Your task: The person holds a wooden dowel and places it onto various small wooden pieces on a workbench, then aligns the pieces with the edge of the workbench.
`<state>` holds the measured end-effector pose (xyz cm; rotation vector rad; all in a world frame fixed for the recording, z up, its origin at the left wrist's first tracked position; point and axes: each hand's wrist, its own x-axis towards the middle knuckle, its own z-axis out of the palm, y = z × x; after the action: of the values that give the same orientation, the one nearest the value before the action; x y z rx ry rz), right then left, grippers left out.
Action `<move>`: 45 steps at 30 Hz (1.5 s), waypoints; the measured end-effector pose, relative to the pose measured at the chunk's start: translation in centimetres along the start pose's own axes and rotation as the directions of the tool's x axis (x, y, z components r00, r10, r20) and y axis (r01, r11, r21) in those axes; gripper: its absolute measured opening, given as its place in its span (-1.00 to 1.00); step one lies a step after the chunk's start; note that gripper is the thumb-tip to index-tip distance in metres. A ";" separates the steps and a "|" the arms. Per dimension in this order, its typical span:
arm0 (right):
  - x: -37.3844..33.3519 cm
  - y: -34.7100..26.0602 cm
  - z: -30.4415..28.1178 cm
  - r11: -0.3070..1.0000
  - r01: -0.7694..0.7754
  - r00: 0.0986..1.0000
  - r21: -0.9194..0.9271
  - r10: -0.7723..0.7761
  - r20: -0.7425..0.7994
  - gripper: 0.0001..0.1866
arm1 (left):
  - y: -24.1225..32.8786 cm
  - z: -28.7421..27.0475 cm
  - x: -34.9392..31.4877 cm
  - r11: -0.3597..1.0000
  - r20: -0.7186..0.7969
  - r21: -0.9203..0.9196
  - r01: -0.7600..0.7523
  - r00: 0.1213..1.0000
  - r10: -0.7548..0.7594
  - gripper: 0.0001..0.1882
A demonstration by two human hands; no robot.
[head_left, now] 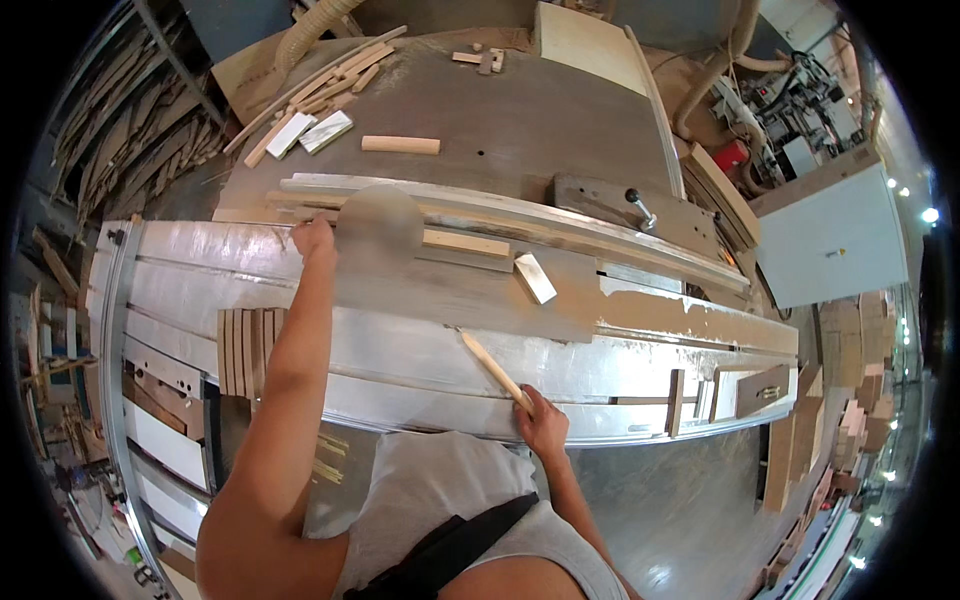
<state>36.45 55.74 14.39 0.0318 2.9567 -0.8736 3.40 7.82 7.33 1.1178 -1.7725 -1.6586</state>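
My right hand (pixel 543 421) is closed round the near end of a slim wooden stick (pixel 492 368), which slants up and left over the metal saw table (pixel 400 352). Farther off, my left arm reaches out to the near side of a long fence (pixel 560 222). My left hand (pixel 314 236) is closed there, at the left end of the fence; its fingertips are partly hidden, so what they hold is unclear. A round blurred patch covers the area just right of it. Beyond that patch, a short wooden strip (pixel 466 243) lies along the fence, beside a white-faced block (pixel 535 278).
Several upright brown boards (pixel 250 350) stand left of my left forearm. Behind the fence lie a wooden piece (pixel 400 145), two white-faced blocks (pixel 312 132) and a pile of strips (pixel 345 75). A black-knobbed lever (pixel 641 208) rises at the fence's right. A white cabinet (pixel 835 245) stands farther right.
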 end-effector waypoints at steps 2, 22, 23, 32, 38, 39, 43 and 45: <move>0.1 0.1 -0.1 1.000 0.008 1.000 0.012 -0.009 0.024 -0.59 | -0.8 -0.4 1.0 0.978 -0.085 -0.208 0.002 0.996 -0.020 -0.58; -4.4 9.6 -7.6 0.936 -0.199 0.966 0.289 0.236 -0.102 -0.60 | 8.5 13.8 -39.4 0.753 0.922 0.117 -0.647 0.352 0.160 -0.56; -5.0 10.6 -8.3 0.922 -0.225 0.954 0.314 0.275 -0.123 -0.59 | 7.9 15.4 -40.1 0.682 0.941 0.048 -0.730 0.263 0.214 -0.56; -6.2 16.5 -12.4 0.930 -0.290 0.923 0.223 0.334 -0.192 -0.59 | 2.0 22.9 -41.2 0.155 0.899 -0.063 -0.986 0.011 0.438 -0.55; -2.2 16.2 -13.5 0.929 -0.207 0.965 0.307 0.245 -0.089 -0.58 | 1.6 20.2 -41.5 0.201 0.761 0.008 -0.979 0.136 0.634 -0.50; -0.6 15.4 -14.1 0.921 -0.214 0.970 0.324 0.240 -0.040 -0.59 | 2.0 18.4 -41.5 0.268 0.737 0.020 -0.963 0.195 0.648 -0.49; 5.5 13.8 -14.4 0.969 -0.083 0.990 0.231 0.107 -0.094 -0.61 | 0.5 9.9 -40.4 0.450 0.632 0.190 -0.873 0.459 0.624 -0.50; 8.3 11.7 -15.5 0.988 -0.099 0.992 0.122 0.108 -0.071 -0.62 | -1.1 4.2 -39.2 0.489 0.525 0.304 -0.817 0.572 0.630 -0.52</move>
<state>27.85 74.02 20.53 0.2273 2.9376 -1.0539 22.31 41.95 13.12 0.0677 -2.5325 -0.8468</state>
